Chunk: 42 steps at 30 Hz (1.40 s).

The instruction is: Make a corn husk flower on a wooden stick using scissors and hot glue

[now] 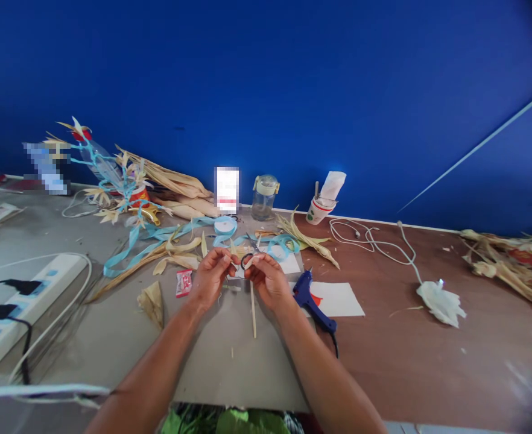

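My left hand [212,276] is closed in a pinch on a small pale strip [236,265] that looks like corn husk. Close beside it, my right hand [269,278] is also pinched, with what seems to be a bit of the same pale material at its fingertips. A black ring [244,260], possibly a scissors handle, shows between the hands; whether either one touches it I cannot tell. Below the right hand's fingers a thin pale stick [254,313] points toward me. A blue glue gun [313,301] lies right of my right forearm, over white paper [338,299].
Corn husks [173,175], light blue ribbon [130,256] and a ribbon roll [225,226] lie behind my hands. A glass jar [265,199] and paper cup [319,211] stand by the blue wall. At left is a power strip [44,301]; a white cable [383,244] curls at right.
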Available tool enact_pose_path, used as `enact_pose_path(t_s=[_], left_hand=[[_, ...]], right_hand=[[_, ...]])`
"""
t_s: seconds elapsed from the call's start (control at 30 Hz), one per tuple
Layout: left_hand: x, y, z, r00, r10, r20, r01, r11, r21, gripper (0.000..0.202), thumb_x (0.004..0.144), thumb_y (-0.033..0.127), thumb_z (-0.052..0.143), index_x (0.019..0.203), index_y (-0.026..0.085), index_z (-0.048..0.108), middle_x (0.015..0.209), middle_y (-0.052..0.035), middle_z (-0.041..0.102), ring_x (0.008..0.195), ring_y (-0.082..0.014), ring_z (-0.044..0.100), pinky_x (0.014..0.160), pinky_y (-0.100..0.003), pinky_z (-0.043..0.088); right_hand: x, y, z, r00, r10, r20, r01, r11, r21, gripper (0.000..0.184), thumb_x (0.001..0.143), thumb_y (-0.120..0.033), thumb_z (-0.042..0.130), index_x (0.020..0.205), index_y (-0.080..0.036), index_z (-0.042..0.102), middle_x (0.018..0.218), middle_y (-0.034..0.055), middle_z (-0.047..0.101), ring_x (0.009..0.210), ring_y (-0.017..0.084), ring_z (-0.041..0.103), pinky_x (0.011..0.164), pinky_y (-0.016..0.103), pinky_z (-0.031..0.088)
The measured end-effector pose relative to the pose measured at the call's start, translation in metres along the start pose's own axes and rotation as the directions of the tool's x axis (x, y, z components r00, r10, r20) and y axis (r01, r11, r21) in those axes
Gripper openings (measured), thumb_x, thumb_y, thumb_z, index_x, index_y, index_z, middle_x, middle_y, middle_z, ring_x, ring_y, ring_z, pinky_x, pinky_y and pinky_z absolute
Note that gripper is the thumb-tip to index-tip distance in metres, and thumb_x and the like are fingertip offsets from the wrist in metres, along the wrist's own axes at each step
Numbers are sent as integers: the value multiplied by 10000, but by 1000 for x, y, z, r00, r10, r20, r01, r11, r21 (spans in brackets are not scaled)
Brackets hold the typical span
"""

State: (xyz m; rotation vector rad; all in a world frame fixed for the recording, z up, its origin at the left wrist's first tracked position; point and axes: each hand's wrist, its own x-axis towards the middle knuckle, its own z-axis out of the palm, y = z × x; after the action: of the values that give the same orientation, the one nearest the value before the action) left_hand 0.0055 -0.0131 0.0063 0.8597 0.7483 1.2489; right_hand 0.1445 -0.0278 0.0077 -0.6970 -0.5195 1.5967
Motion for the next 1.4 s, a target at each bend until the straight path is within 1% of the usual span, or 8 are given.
enact_pose_path(t_s=[0.1, 0.27, 0.4, 0.57, 0.8, 0.93, 1.2, 1.4], left_hand=[[2, 0, -2, 1000, -8, -21, 9, 999, 37, 183, 736, 282, 696, 829, 173, 583, 614, 49, 566, 483, -45, 469, 535, -191, 398], [1, -1, -1, 995, -95, 36, 90, 990, 111, 242, 682, 274, 728, 865, 141, 641, 669, 6, 627, 535, -76, 551, 567, -216, 442], [-3, -1, 5, 986, -162, 46, 154, 977, 145, 306, 685, 276, 725, 941, 149, 617, 649, -5, 655, 521, -101, 579, 552, -230, 454], [-3, -2, 8, 978, -209, 15, 206, 974, 98, 306, 637, 285, 760, 859, 139, 608, 624, -15, 667, 484, -97, 572, 509, -216, 446], [-2, -8, 6, 969, -245, 28, 245, 969, 23, 277, 643, 260, 767, 851, 128, 641, 634, -17, 667, 483, -79, 568, 496, -191, 443], [-2, -9, 8, 966, -260, -5, 260, 966, -4, 280, 625, 249, 776, 840, 121, 650, 624, -16, 665, 472, -69, 556, 490, -180, 441], [-1, -10, 8, 963, -263, -51, 263, 965, -16, 283, 594, 257, 788, 801, 113, 662, 602, -13, 654, 465, -65, 543, 500, -188, 447], [-2, -14, 6, 967, -251, -47, 252, 968, 20, 249, 631, 299, 774, 744, 123, 637, 608, 0, 635, 466, -63, 525, 551, -224, 481]], right_hand=[[2, -4, -2, 996, -74, -55, 64, 983, -172, 120, 662, -231, 688, 620, -156, 604, 582, -29, 626, 437, 57, 513, 480, 185, 404], [4, -2, -4, 991, -96, -95, 66, 959, -277, 129, 657, -261, 675, 646, -169, 585, 585, -43, 612, 423, 64, 504, 466, 196, 373], [5, 0, -6, 985, -139, -98, 99, 938, -331, 126, 668, -265, 663, 647, -171, 582, 560, -51, 586, 433, 63, 493, 484, 198, 378], [5, -1, -5, 983, -160, -91, 117, 927, -357, 127, 662, -271, 660, 648, -172, 581, 578, -44, 593, 433, 62, 461, 471, 204, 352], [5, 1, -3, 982, -168, -89, 123, 916, -382, 151, 671, -294, 667, 646, -178, 574, 586, -44, 579, 451, 69, 436, 483, 220, 349], [4, 0, -2, 980, -173, -99, 123, 915, -385, 135, 667, -285, 664, 653, -176, 586, 555, -57, 545, 445, 66, 422, 478, 217, 337], [3, 2, -2, 980, -165, -112, 107, 908, -406, 155, 663, -301, 673, 665, -170, 591, 564, -51, 546, 464, 63, 425, 478, 204, 338], [3, 6, -2, 983, -148, -108, 95, 916, -390, 174, 647, -314, 688, 666, -173, 588, 546, -56, 511, 457, 63, 394, 457, 199, 347]])
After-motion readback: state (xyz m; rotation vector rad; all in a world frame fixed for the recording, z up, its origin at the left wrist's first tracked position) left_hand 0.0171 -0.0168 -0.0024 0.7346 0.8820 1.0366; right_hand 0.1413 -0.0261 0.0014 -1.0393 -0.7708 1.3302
